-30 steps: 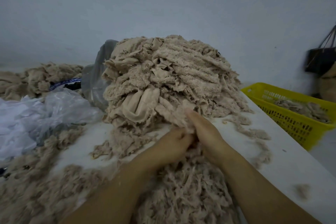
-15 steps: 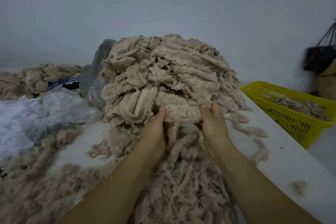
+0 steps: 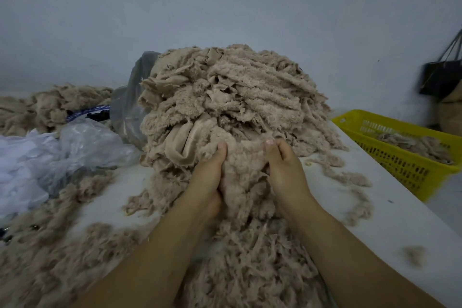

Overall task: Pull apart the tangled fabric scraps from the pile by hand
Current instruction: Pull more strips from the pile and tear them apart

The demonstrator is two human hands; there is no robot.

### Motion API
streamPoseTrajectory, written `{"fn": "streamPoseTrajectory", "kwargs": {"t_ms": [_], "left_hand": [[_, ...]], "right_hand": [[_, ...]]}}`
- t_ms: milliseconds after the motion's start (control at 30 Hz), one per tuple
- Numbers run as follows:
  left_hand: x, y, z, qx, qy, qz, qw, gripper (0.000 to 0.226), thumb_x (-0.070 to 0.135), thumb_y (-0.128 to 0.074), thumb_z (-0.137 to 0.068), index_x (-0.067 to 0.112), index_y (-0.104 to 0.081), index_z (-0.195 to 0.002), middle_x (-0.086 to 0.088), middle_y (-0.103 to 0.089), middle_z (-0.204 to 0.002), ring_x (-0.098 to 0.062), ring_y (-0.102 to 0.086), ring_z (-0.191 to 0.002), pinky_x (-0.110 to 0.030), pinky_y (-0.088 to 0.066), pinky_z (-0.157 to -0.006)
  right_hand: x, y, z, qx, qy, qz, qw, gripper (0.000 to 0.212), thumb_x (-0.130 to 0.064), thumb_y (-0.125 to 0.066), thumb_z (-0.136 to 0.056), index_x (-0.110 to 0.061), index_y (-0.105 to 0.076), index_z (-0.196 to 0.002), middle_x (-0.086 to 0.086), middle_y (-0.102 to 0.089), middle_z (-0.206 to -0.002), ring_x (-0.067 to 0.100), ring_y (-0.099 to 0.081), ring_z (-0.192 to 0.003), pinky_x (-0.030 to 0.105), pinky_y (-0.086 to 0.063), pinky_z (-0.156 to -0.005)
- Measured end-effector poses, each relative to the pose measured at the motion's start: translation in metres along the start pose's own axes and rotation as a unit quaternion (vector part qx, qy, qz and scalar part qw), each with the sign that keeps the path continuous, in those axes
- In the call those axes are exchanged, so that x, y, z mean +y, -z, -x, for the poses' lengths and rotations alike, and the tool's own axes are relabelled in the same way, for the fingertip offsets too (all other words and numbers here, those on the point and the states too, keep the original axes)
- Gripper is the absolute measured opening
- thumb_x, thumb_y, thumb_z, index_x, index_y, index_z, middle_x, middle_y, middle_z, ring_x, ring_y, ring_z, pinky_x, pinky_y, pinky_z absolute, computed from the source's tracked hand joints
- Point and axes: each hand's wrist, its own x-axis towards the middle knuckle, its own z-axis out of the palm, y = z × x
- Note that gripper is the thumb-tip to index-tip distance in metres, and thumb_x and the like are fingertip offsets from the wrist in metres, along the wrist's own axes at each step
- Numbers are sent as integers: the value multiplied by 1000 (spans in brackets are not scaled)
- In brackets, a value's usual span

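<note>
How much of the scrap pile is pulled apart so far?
Done: loose scraps spread on the table, some in the yellow basket. In hand: left hand and right hand grip one fuzzy clump at the front. Left: the tall tangled pile, seemingly most of the work.

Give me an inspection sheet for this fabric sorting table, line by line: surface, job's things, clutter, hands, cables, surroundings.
Surface: white table, strewn with beige fluff.
Job's things: tall scrap pile at centre; loosened shreds heaped in front of it.
Clutter: clear plastic bags at left; yellow basket beside the table's right edge, holding some scraps.
Grippers: left hand and right hand each grip a fleecy clump at the pile's foot.
Cables: nothing seen.
Surroundings: pale wall; dark bag hanging at right.
</note>
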Motion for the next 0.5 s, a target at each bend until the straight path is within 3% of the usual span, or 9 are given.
{"fn": "streamPoseTrajectory", "kwargs": {"t_ms": [133, 267, 500], "left_hand": [[-1, -8, 1, 35, -18, 15, 999, 42, 42, -53, -100, 9, -65, -124, -14, -74, -112, -28, -72, -103, -50, -54, -97], [1, -6, 2, 47, -28, 18, 998, 44, 43, -51, -101, 10, -62, -129, -14, -74, -112, -30, -72, -102, -50, -56, -93], [1, -9, -5, 99, -23, 9, 995, 59, 47, -55, -99, 12, -47, -145, -16, -65, -129, -32, -67, -111, -53, -55, -95]], "right_hand": [[-5, -5, 2, 58, -34, -46, 997, 37, -45, -46, -102, -25, -56, -72, 6, -56, -74, 23, -56, -73, 53, -52, -83], [-4, 0, -5, 83, -47, -105, 990, 35, -36, -48, -103, -25, -57, -71, -13, -47, -53, 5, -42, -50, 35, -44, -72], [0, -2, -7, 101, -46, -117, 987, 32, -35, -43, -105, -26, -55, -76, -18, -45, -52, -2, -42, -48, 24, -41, -65]]}}
